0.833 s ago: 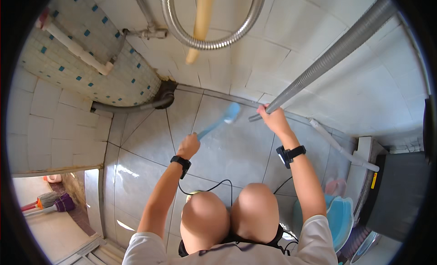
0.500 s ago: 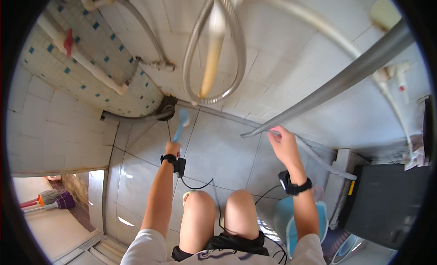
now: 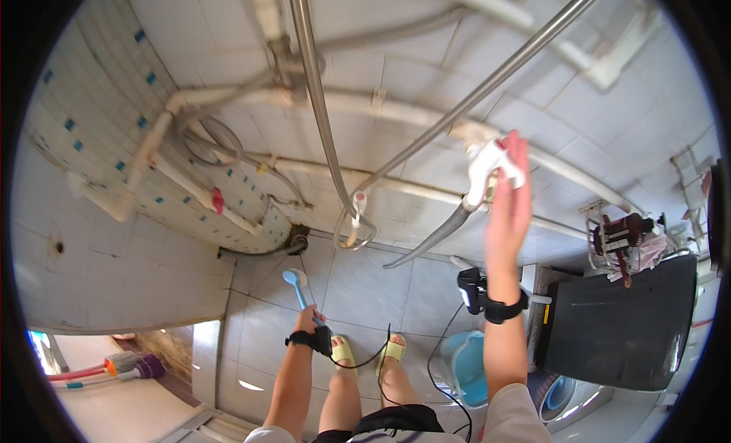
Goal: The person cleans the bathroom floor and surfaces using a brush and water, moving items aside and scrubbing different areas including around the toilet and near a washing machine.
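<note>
Low on the left, my left hand (image 3: pixel 308 318) is closed round the handle of a blue scrub brush (image 3: pixel 294 281) with pale bristles, its head near the floor. My right hand (image 3: pixel 509 214) is raised to the wall on the right, its fingers stretched up along a white plastic tap (image 3: pixel 483 172) and touching it or very close; motion blurs them a little. A grey hose (image 3: pixel 438 241) hangs from the tap's outlet toward the floor.
A metal shower hose (image 3: pixel 320 100) loops down in front of the pipes. Right of my legs stands a blue bucket (image 3: pixel 466 367), with a dark-lidded appliance (image 3: pixel 609 329) beyond it. Cables trail from my wrist devices. Mops (image 3: pixel 126 364) lie beyond the doorway at left.
My right hand has left the grey hose's lower end and risen to the tap. The view has tilted up, showing more wall. My left hand still holds the brush.
</note>
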Action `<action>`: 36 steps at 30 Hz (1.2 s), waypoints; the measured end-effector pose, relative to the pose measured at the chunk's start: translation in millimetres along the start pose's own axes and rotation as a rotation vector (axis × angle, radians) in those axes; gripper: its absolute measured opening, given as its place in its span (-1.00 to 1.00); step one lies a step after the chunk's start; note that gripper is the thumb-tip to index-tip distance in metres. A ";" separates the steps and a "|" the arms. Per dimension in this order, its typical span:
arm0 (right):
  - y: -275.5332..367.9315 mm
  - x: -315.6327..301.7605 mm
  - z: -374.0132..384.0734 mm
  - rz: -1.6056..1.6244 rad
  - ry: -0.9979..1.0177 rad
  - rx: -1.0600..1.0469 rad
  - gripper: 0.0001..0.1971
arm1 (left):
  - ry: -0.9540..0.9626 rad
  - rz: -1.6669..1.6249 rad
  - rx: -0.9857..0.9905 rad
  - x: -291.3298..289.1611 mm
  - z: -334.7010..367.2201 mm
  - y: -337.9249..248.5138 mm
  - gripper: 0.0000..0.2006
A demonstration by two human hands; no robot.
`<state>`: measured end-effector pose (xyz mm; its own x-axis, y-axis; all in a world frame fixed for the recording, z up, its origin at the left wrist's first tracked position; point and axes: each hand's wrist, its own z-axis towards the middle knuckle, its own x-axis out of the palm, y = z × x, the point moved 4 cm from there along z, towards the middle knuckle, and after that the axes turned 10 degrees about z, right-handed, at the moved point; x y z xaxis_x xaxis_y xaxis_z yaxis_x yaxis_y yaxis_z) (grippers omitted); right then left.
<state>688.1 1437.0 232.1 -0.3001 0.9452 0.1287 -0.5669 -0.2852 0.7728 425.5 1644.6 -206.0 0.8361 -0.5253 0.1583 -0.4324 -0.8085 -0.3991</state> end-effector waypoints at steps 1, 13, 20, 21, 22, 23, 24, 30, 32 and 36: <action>9.5 7.6 1.4 -0.116 0.074 -0.017 -0.50 | -0.021 -0.022 -0.036 -4.7 -18.7 -5.1 -0.75; 62.9 14.1 -62.3 -0.810 0.320 0.126 -0.48 | 0.373 -0.161 -0.102 71.4 -176.4 -56.3 -0.74; 80.2 -71.9 -202.9 -0.702 0.324 0.433 -0.70 | 0.858 -0.045 -0.447 179.5 -229.1 16.5 -0.65; 89.3 -76.4 -211.8 -0.670 0.246 0.463 -0.69 | 0.877 -0.021 -0.451 194.2 -240.5 28.5 -0.65; 95.7 -83.8 -215.6 -0.637 0.167 0.491 -0.68 | 0.868 0.120 -0.424 208.4 -250.2 42.6 -0.59; 103.0 -90.4 -214.4 -0.654 0.142 0.484 -0.68 | 0.854 0.258 -0.395 221.3 -261.2 58.7 -0.52; 115.5 -98.3 -214.1 -0.717 0.056 0.447 -0.67 | 0.844 0.330 -0.361 236.1 -281.2 71.9 -0.51; 170.6 -192.4 -208.0 -0.832 -0.512 0.331 -0.76 | 1.324 0.385 -0.435 343.4 -379.3 155.2 -0.52; 188.1 -231.5 -198.9 -0.829 -0.552 0.292 -0.78 | 1.376 0.413 -0.476 375.6 -399.1 174.4 -0.52; 232.4 -306.4 -179.2 -0.627 -0.731 0.252 -0.81 | 1.511 0.858 -0.390 424.9 -435.3 205.4 -0.59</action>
<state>510.9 1052.6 260.9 0.5929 0.8028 -0.0622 -0.2564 0.2615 0.9305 545.0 1139.9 172.4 -0.5555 -0.3745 0.7424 -0.7733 -0.0954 -0.6268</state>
